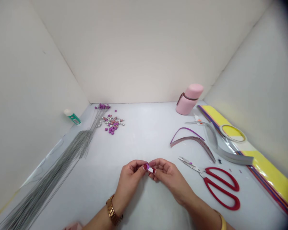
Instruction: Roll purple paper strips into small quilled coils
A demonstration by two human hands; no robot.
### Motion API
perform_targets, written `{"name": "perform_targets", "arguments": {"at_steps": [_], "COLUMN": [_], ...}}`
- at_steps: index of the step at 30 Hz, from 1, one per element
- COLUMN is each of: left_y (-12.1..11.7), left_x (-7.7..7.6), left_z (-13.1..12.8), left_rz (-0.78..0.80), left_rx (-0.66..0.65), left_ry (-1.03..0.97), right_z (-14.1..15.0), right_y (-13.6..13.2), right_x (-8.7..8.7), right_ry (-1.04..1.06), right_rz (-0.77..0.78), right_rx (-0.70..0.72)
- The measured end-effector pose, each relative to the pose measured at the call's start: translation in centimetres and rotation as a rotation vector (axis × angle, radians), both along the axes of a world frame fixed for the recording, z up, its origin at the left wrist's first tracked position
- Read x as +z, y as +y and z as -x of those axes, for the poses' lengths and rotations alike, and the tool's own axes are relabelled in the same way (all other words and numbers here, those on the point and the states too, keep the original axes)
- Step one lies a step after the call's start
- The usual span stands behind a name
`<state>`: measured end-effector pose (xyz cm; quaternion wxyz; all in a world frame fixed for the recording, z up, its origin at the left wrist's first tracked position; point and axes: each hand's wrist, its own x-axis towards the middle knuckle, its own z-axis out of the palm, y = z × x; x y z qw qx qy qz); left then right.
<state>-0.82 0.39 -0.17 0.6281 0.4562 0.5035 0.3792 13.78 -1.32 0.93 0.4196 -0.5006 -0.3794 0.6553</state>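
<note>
Left fingers (137, 166): clamped on a small purple-and-white paper strip (149, 168), which is held between both hands
Right fingers (158, 164): pressed against the strip's other end, close to the left fingers
Made so far: small purple and silver paper flowers (112, 124) are piled on the desk (153, 127) well ahead of the fingers, and a few purple ones are fixed on wire tips (102, 106)
Left: a long bundle of bare grey wires (50, 179) is laid left of the fingers
Right: red-handled scissors (218, 188) are laid just right of the fingers

A white tabletop (146, 137) carries long thin grey wires (55, 172) at lower left, small purple and silver pieces (112, 124) at upper left, and a pink cylindrical flask (189, 99) at upper right. Red-handled steel scissors (218, 187) and yellow paper sheets (271, 172) lie at lower right.
</note>
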Motion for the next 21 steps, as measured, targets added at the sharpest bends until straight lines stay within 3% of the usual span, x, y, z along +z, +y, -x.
{"name": "perform_targets", "arguments": {"at_steps": [10,15,21], "left_y": [-0.14,-0.12,-0.32], "left_x": [0.16,0.25,0.51], "left_z": [-0.18,-0.18,-0.42], "left_rz": [0.023,-0.002,-0.003], "left_rx": [-0.041,-0.084,-0.141], "left_ry": [-0.039,-0.043,-0.114], "right_z": [0.29,0.35,0.25], "right_y": [-0.05,-0.08,-0.02], "right_x": [-0.94,-1.05,-0.77], "right_ry": [-0.062,-0.087,0.029], "right_rz": [-0.088,-0.058,-0.011], "right_rx": [-0.022,-0.039,-0.066]}}
